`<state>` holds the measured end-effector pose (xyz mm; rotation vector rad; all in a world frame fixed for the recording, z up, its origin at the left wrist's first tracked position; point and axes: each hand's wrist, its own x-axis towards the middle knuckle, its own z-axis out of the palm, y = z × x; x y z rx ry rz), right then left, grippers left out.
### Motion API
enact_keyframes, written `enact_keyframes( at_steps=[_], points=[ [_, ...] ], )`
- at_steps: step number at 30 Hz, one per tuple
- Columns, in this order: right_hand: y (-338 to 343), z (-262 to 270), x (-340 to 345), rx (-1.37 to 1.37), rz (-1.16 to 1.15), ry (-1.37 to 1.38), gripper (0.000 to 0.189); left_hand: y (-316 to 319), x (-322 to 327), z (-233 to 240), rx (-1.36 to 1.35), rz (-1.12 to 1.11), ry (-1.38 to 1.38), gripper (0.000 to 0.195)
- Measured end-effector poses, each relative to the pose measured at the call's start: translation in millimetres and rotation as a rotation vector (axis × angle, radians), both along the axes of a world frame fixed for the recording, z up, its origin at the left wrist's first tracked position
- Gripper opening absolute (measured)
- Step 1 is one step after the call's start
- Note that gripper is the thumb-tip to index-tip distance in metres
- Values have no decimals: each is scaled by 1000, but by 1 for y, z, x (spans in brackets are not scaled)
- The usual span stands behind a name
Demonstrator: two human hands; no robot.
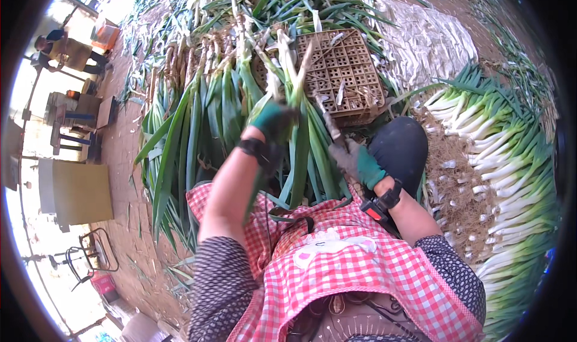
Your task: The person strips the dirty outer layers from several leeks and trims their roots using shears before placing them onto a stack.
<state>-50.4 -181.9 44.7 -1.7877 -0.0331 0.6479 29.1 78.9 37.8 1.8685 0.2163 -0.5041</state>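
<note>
My left hand [276,120], in a green and dark work glove, is closed and blurred by motion. A pale leek stem [273,86] rises out of it. My right hand [357,162], gloved alike, grips a slender, brownish unpeeled stalk [331,123], probably a leek, beside my dark-clad knee [399,150]. Between the hands, broad green leek leaves [299,161] hang down to my red checked apron [333,247]. Untrimmed leeks [221,98] with brown roots lie side by side to the left of my left hand.
An upturned brown plastic crate [345,67] stands ahead, scraps on it. Cleaned leeks [505,161] form a long row at right, beside cut roots [460,197]. White sheeting [423,40] lies beyond. Another person [70,53] stands far left, near a chair [97,252].
</note>
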Motion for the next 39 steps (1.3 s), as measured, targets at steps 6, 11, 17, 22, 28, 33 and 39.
enact_keyframes(
  at_steps=[6, 11, 17, 22, 28, 33, 39],
  points=[
    [-21, 12, -34, -469, 216, -236, 51, -59, -50, -43, -220, 196, 177, 32],
    [-16, 6, -33, -539, 252, -287, 50, -64, -54, -49, -318, 218, 109, 35],
    [-17, 21, -45, -582, 290, -324, 43, -60, -50, -43, -374, 199, 147, 26],
    [-15, 16, -48, -578, 278, -384, 40, -52, -44, -59, -339, 339, 125, 27],
    [2, 17, -33, -646, 235, -408, 39, -50, -45, -51, -384, 322, 130, 30],
    [29, -6, 9, -664, 222, -441, 43, -47, -56, -81, -372, 306, -83, 27],
    [63, -9, 88, -852, 364, -170, 53, -53, -56, -98, -482, 410, 73, 27]
  ],
)
